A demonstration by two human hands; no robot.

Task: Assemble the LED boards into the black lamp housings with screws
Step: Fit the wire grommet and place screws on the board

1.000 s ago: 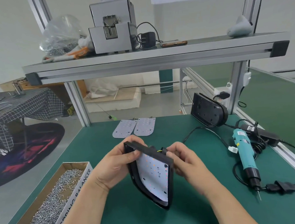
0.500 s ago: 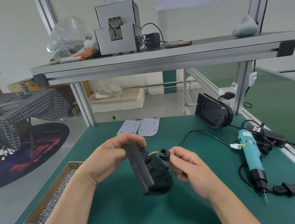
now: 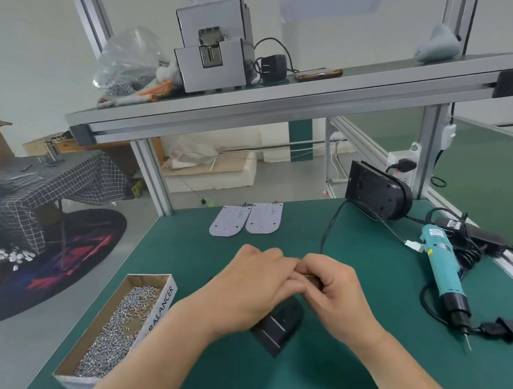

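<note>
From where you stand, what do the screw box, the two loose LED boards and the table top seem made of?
Screw box: cardboard, brown raw inside, white printed outside.
LED boards: thin flat sheet, pale matt; perhaps coated metal.
Table top: dark green matt mat, likely rubber or vinyl; no glare.

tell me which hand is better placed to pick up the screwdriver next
Right, probably. The teal screwdriver lies on the side of the right hand, nothing between them. The left hand lies over the black housing, nearer the screw box, so it can steady the housing.
</note>
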